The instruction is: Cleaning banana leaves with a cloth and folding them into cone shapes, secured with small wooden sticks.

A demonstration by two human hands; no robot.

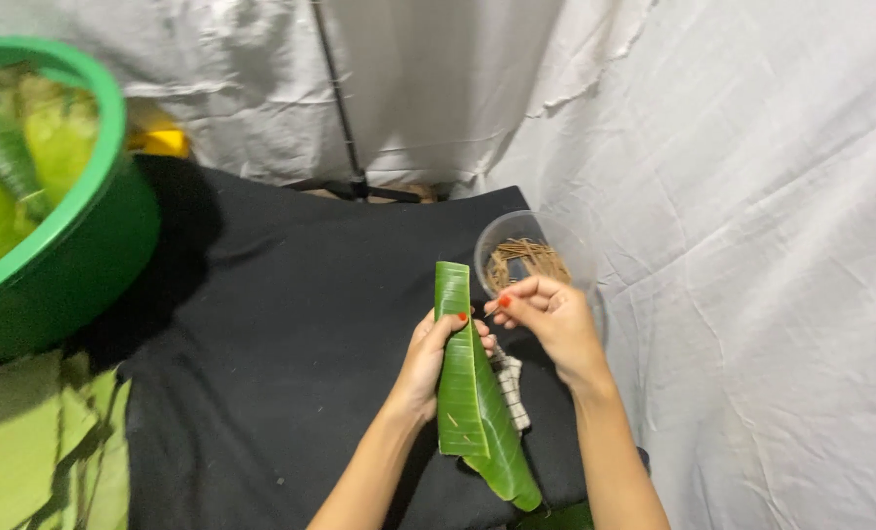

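My left hand [426,361] grips a long folded green banana leaf strip [463,388], held upright over the black cloth. Its thumb, with a red nail, presses on the leaf's front. A small pale stick pin shows low on the leaf. My right hand [554,319] is just to the right of the leaf's upper part, fingers pinched on a thin short stick [490,309] near the leaf edge. Right behind that hand stands a clear plastic bowl [556,234] holding several thin brown sticks [526,260].
A black cloth [281,324] covers the work surface. A large green basin [75,245] with folded green leaves sits at the left. Flat leaves [36,451] lie at lower left. A small checked cloth [512,388] lies under the leaf. White sheets and a stand pole [338,93] hang behind.
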